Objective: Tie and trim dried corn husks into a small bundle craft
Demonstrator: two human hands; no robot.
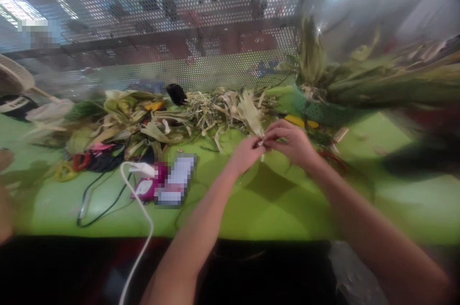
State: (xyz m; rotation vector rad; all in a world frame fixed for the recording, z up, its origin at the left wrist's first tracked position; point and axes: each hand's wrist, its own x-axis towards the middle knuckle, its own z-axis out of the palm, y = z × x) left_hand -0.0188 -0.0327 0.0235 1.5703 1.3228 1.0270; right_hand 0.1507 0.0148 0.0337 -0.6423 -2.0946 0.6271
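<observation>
My left hand (247, 155) and my right hand (289, 141) meet above the green table (201, 219). Both pinch the narrow lower end of a pale dried husk piece (250, 112), which looks like corn husk. Its broad part fans upward and away from me, tilted a little left. A small whitish bit shows between the fingertips, too blurred to make out. Behind my hands lies a heap of dry husk strips (204, 111). Close to my right hand, a yellow object (301, 120) rests on the table.
A phone (178, 180) lies by a magenta box (145, 189) with a white cable (149, 228). Red-handled scissors (81, 161) sit farther left. At the right, a green basin (319, 108) holds long husk leaves (388, 80). A perforated metal screen (201, 22) stands behind.
</observation>
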